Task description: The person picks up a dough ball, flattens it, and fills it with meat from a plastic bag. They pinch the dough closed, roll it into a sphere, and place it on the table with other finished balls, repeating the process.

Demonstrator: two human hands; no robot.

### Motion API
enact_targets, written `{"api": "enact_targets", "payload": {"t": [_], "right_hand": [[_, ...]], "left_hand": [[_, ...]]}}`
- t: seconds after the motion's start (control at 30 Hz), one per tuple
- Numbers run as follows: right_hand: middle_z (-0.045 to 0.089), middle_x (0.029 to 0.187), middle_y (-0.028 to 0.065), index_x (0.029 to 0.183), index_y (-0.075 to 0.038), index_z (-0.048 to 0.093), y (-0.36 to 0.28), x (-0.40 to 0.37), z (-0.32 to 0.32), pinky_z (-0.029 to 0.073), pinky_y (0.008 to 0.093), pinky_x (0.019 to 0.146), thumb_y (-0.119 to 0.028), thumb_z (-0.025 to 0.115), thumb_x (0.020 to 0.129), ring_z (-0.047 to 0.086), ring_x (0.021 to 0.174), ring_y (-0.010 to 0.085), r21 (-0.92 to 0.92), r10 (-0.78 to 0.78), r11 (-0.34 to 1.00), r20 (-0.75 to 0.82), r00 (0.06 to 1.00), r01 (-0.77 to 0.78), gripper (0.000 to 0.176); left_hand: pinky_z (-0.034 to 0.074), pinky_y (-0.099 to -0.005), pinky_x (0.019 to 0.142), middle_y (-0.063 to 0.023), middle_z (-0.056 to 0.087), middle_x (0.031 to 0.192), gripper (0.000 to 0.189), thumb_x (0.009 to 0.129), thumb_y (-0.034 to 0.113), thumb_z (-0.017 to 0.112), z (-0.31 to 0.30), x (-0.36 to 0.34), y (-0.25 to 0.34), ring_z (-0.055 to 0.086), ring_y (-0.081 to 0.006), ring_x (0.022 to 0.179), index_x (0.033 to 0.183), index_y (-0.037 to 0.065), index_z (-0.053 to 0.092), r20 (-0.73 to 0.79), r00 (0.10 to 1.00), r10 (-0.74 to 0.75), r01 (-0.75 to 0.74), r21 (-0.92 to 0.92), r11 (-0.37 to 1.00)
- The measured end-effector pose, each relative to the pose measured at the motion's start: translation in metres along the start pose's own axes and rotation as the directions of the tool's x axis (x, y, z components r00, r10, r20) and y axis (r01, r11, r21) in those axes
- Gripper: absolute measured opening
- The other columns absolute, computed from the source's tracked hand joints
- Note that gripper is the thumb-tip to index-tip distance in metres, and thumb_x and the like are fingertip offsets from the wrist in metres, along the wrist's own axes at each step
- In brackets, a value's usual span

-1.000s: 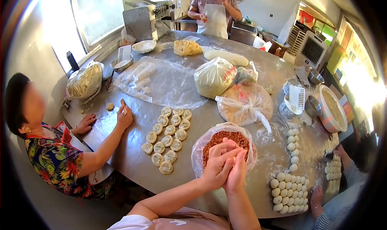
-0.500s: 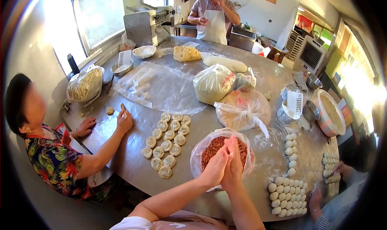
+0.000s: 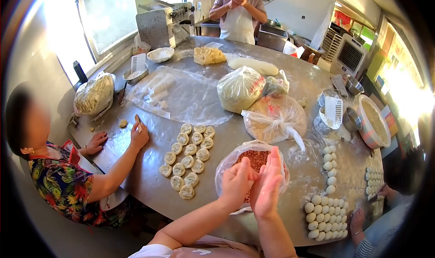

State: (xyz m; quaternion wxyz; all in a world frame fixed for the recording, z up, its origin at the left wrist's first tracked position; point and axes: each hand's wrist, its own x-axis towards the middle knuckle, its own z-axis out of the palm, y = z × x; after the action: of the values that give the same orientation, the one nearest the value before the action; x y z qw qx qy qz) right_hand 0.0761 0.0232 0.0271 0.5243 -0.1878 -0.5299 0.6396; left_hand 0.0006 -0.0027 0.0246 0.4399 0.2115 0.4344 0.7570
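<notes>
Over a bag-lined bowl (image 3: 219, 176) of reddish-brown minced filling (image 3: 254, 157), my two hands meet. My left hand (image 3: 236, 180) is closed, with its thumb up and its knuckles against the other palm. Whatever it may hold is hidden. Stretched upward, the fingers of my right hand (image 3: 266, 188) are straight and the palm faces left; I see nothing held in it. Just left of the bowl lie rows of flattened dough rounds (image 3: 188, 161). White dough balls (image 3: 327, 217) stand in rows to the right.
Tied plastic bags (image 3: 240, 89) sit beyond the bowl, near yellow dough (image 3: 209, 55) and a long pale dough piece (image 3: 252, 65). A co-worker's hand (image 3: 139, 133) presses the table at left. Another co-worker's hand (image 3: 357, 222) is at right. One person (image 3: 238, 20) stands opposite.
My palms were pressed flat together; now my left fingers are curled and the right palm has turned more into view. The person opposite has brought both hands together in front of the chest.
</notes>
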Motion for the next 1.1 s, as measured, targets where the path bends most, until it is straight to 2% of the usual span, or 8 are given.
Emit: {"api": "enact_targets", "payload": {"t": [0.17, 0.33, 0.5, 0.6, 0.77, 0.9, 1.03, 1.1], "right_hand": [[0.036, 0.142, 0.0180, 0.140, 0.003, 0.026, 0.020, -0.022, -0.005, 0.028, 0.0361, 0.108, -0.026, 0.049, 0.099, 0.037, 0.129, 0.0235, -0.363, 0.043, 0.932, 0.120, 0.992, 0.004, 0.055], [0.059, 0.109, 0.0092, 0.118, 0.001, 0.051, 0.005, -0.017, -0.006, 0.046, 0.0274, 0.086, -0.039, 0.038, 0.102, 0.056, 0.097, 0.0140, -0.309, 0.095, 0.947, 0.012, 0.995, -0.086, 0.045], [0.061, 0.095, 0.0076, 0.113, 0.002, 0.054, 0.008, -0.025, -0.010, 0.050, 0.0277, 0.073, -0.044, 0.035, 0.102, 0.060, 0.083, 0.0138, -0.307, 0.233, 0.931, 0.079, 0.969, -0.199, 0.051], [0.056, 0.109, 0.0119, 0.115, 0.000, 0.052, -0.001, -0.022, 0.002, 0.049, 0.0303, 0.077, -0.043, 0.034, 0.102, 0.058, 0.092, 0.0186, -0.554, -0.035, 0.824, 0.158, 0.987, 0.118, 0.049], [0.058, 0.083, 0.0040, 0.108, -0.004, 0.052, -0.005, -0.027, -0.008, 0.041, 0.0214, 0.049, -0.053, 0.026, 0.101, 0.054, 0.060, 0.0103, -0.228, 0.334, 0.917, -0.010, 0.942, -0.328, 0.056], [0.056, 0.077, 0.0019, 0.109, -0.006, 0.053, -0.002, -0.031, -0.015, 0.035, 0.0205, 0.042, -0.063, 0.025, 0.096, 0.049, 0.052, 0.0072, -0.189, 0.344, 0.930, 0.143, 0.928, -0.316, 0.065], [0.057, 0.099, 0.0112, 0.114, 0.001, 0.050, 0.000, -0.021, -0.004, 0.047, 0.0237, 0.058, -0.042, 0.050, 0.097, 0.057, 0.073, 0.0124, -0.537, -0.188, 0.804, 0.180, 0.965, 0.257, 0.046], [0.059, 0.094, 0.0076, 0.116, 0.001, 0.049, -0.004, -0.027, -0.005, 0.047, 0.0225, 0.060, -0.034, 0.048, 0.099, 0.056, 0.073, 0.0110, -0.385, 0.076, 0.920, 0.003, 0.997, -0.069, 0.039]], "left_hand": [[0.046, -0.0341, 0.075, -0.0045, 0.048, 0.062, 0.051, 0.103, 0.039, 0.038, -0.012, 0.007, 0.009, 0.051, -0.0177, 0.072, 0.061, 0.009, 0.043, -0.105, 0.993, -0.055, 0.034, -0.189, 0.981], [0.031, -0.0393, 0.108, -0.0146, 0.032, 0.149, 0.076, 0.094, 0.058, 0.042, -0.021, -0.002, 0.010, 0.040, -0.0244, 0.131, 0.143, 0.001, 0.031, 0.353, 0.933, 0.073, 0.055, -0.339, 0.939], [0.040, -0.0413, 0.102, -0.0141, 0.060, 0.120, 0.052, 0.097, 0.046, 0.047, -0.040, 0.003, -0.009, 0.056, -0.0259, 0.113, 0.111, -0.002, 0.062, 0.438, 0.897, 0.068, -0.052, -0.048, 0.998], [0.039, -0.0437, 0.102, -0.0140, 0.062, 0.104, 0.056, 0.098, 0.049, 0.043, -0.041, 0.004, -0.013, 0.056, -0.0261, 0.111, 0.099, -0.003, 0.063, 0.340, 0.939, 0.050, -0.044, -0.026, 0.999], [0.034, -0.0422, 0.105, -0.0138, 0.059, 0.118, 0.052, 0.096, 0.046, 0.049, -0.013, -0.012, 0.010, 0.041, -0.0241, 0.129, 0.114, -0.001, 0.058, 0.305, 0.936, 0.176, -0.119, -0.196, 0.973], [0.046, -0.0334, 0.091, -0.0085, 0.065, 0.107, 0.030, 0.098, 0.024, 0.054, -0.031, -0.008, 0.002, 0.057, -0.0182, 0.108, 0.108, -0.003, 0.063, 0.466, 0.861, 0.203, -0.257, 0.054, 0.965], [0.048, -0.0312, 0.087, -0.0115, 0.065, 0.110, 0.037, 0.099, 0.030, 0.050, -0.033, -0.004, -0.004, 0.057, -0.0194, 0.110, 0.111, -0.003, 0.062, 0.381, 0.914, 0.138, -0.146, -0.006, 0.989], [0.036, -0.0443, 0.106, -0.0142, 0.056, 0.127, 0.067, 0.092, 0.052, 0.051, -0.024, -0.010, -0.001, 0.045, -0.0308, 0.128, 0.132, 0.000, 0.048, 0.385, 0.918, 0.089, -0.012, -0.199, 0.980]]}}
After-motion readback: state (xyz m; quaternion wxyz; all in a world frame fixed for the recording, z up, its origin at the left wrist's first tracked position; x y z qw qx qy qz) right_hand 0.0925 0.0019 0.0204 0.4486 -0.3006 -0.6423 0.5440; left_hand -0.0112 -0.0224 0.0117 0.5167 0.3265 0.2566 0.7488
